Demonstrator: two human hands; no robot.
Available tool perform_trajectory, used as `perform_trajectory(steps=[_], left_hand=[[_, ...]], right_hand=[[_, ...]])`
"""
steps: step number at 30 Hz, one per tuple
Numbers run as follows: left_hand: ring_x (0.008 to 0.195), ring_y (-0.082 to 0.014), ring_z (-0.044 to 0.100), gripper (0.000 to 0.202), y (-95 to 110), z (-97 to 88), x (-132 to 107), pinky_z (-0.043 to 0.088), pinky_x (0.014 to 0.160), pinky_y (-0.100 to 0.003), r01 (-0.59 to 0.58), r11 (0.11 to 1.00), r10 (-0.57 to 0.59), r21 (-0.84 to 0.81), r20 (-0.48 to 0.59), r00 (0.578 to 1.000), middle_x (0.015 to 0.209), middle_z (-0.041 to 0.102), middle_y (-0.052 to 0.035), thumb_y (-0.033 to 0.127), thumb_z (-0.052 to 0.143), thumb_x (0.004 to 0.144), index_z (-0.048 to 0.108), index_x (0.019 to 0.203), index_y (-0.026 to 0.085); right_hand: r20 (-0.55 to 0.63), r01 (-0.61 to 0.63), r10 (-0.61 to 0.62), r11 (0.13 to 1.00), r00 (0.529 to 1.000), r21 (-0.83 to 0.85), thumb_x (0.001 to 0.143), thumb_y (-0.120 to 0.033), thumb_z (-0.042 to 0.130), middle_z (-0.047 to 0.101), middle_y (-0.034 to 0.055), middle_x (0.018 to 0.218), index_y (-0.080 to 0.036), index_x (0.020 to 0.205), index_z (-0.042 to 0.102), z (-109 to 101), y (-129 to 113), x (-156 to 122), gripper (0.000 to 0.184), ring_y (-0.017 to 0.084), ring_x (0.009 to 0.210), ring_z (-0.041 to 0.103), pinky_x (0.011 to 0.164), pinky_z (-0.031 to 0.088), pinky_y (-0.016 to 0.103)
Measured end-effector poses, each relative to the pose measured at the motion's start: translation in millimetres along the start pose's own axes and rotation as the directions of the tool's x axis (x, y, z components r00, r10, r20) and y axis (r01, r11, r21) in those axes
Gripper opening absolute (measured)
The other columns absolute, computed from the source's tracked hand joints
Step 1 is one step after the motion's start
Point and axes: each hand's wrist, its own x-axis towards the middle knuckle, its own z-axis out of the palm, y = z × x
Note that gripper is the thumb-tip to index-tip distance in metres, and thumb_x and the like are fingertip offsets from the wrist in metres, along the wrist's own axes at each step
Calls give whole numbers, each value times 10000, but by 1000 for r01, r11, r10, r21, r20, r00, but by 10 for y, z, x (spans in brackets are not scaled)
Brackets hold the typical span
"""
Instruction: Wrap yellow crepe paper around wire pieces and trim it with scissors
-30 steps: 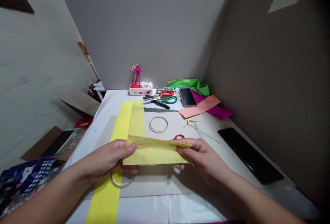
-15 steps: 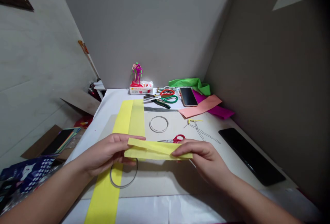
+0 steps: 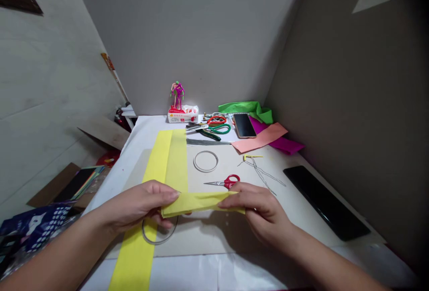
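A folded strip of yellow crepe-like paper (image 3: 199,203) stretches between my two hands above the work mat. My left hand (image 3: 147,201) pinches its left end, thumb on top. At the right end my right hand (image 3: 259,206) grips it between thumb and fingers. Beneath my left hand lies a long yellow paper strip (image 3: 132,259), running away from me, with a wire ring (image 3: 159,242) partly hidden on it. Small red-handled scissors (image 3: 231,181) rest just beyond the held paper, partly behind my right hand. Farther off is a second wire ring (image 3: 205,161).
Twisted wire with a yellow piece (image 3: 259,170) lies right of centre, near a long black slab (image 3: 325,204). At the back are green-handled scissors (image 3: 219,128), a phone (image 3: 244,125), coloured paper strips (image 3: 259,137) and a small figure (image 3: 177,94) on a tissue pack (image 3: 183,115).
The yellow paper has come down slightly and its fold now lies flatter. My left thumb has moved onto its top face. More of the red scissors shows.
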Motion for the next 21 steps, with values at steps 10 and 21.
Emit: perform_trajectory(steps=[10, 21], left_hand=[[628, -127, 551, 230, 65, 21, -58, 436, 642, -227, -19, 990, 3, 141, 115, 993, 744, 701, -70, 335, 657, 804, 757, 819, 128], [589, -113, 554, 274, -3, 71, 26, 419, 586, -212, -46, 989, 33, 138, 89, 995, 727, 698, -72, 386, 695, 764, 752, 824, 124]], right_hand=[[62, -101, 96, 991, 993, 87, 807, -35, 450, 660, 50, 891, -288, 1089, 706, -38, -35, 12, 457, 173, 799, 620, 700, 497, 300], [16, -245, 248, 941, 969, 232, 816, -156, 607, 712, 52, 853, -261, 872, 777, -142, -33, 37, 207, 192, 813, 651, 731, 509, 305]])
